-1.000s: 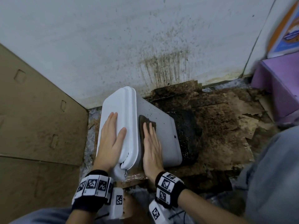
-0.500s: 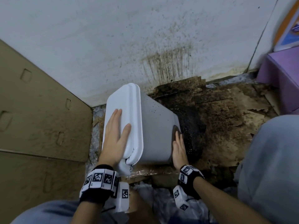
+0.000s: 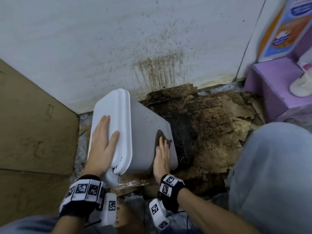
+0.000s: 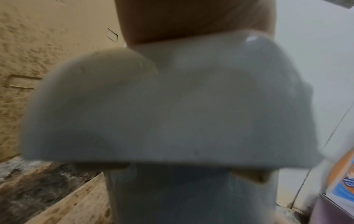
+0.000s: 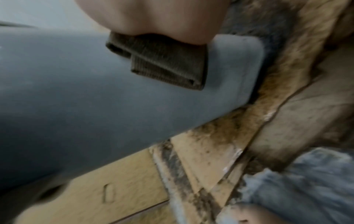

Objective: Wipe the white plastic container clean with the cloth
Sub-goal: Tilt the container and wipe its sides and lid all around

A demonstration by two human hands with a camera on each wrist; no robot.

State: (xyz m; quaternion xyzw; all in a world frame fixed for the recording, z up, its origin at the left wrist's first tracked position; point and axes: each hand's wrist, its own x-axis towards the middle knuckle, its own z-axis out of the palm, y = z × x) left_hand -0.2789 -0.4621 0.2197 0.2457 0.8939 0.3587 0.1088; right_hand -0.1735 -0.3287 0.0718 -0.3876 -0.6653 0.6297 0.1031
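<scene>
The white plastic container (image 3: 145, 132) lies tilted on its side on the dirty floor, lid (image 3: 114, 115) facing left. My left hand (image 3: 103, 141) lies flat on the lid with straight fingers. My right hand (image 3: 162, 156) presses a folded brown cloth (image 3: 160, 137) against the container's speckled side wall, near its bottom edge. In the right wrist view the cloth (image 5: 162, 60) sits folded under my palm on the grey-white wall (image 5: 76, 98). The left wrist view is filled by the blurred lid end (image 4: 153, 106).
A stained white wall (image 3: 135, 39) stands behind the container. Brown cardboard (image 3: 33, 124) lines the left. Dark grime and torn, soiled cardboard (image 3: 211, 132) cover the floor to the right. A purple box (image 3: 270, 85) sits at the far right; my knee (image 3: 273, 166) is at lower right.
My right hand slid the cloth from beside the lid across the side wall to its bottom edge. The container tipped up slightly. My left hand stayed on the lid.
</scene>
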